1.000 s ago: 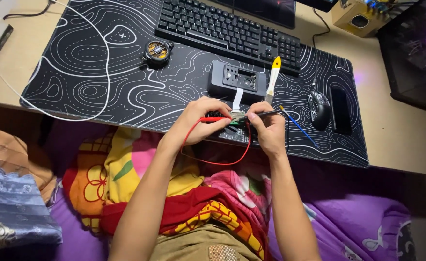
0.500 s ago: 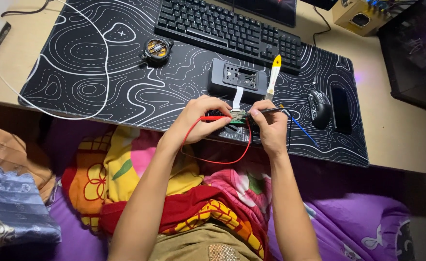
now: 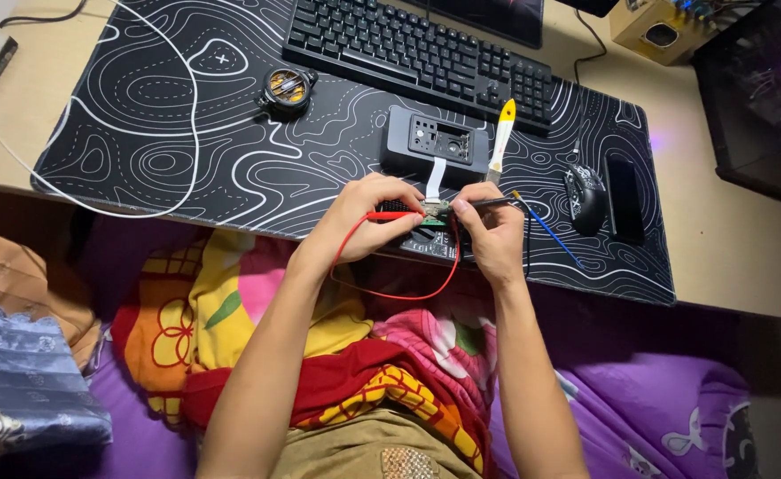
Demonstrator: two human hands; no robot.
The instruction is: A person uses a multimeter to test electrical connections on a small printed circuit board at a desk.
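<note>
The left hand [image 3: 374, 213] pinches a red probe with a trailing red lead [image 3: 408, 293]; the right hand [image 3: 490, 232] grips a thin black probe [image 3: 497, 202], both tips meeting on a small green circuit board [image 3: 435, 211] at the black patterned desk mat's [image 3: 187, 160] six-o'clock edge. The board looks light, rigid and fragile, best held by its edges. At twelve o'clock lies a dark opened device casing [image 3: 437, 145].

A black keyboard [image 3: 417, 53], a black mouse [image 3: 585, 197] and a yellow-handled tool [image 3: 500, 137] are lying on the patterned desk mat [image 3: 169, 151].
</note>
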